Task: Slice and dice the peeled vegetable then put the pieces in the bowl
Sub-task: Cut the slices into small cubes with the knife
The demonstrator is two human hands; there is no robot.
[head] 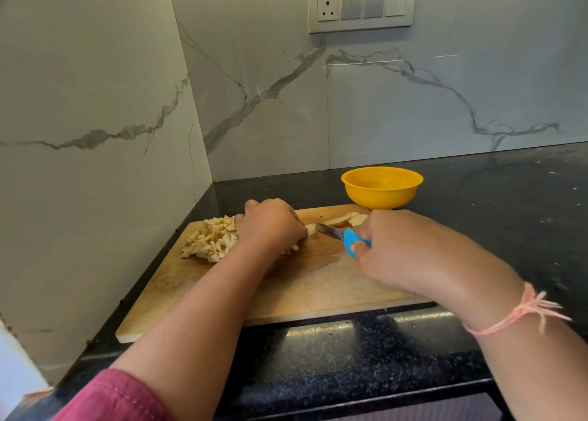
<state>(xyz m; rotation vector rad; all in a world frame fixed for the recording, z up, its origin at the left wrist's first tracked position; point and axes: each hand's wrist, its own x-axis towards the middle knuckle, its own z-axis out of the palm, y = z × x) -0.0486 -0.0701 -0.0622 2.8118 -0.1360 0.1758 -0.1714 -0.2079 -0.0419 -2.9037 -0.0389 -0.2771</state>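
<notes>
Right grip snug round knife; left grip, perhaps, on a slice.

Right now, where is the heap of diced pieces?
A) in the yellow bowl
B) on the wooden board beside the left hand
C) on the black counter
B: the diced pieces lie heaped on the wooden board beside the left hand; the yellow bowl shows none.
</notes>
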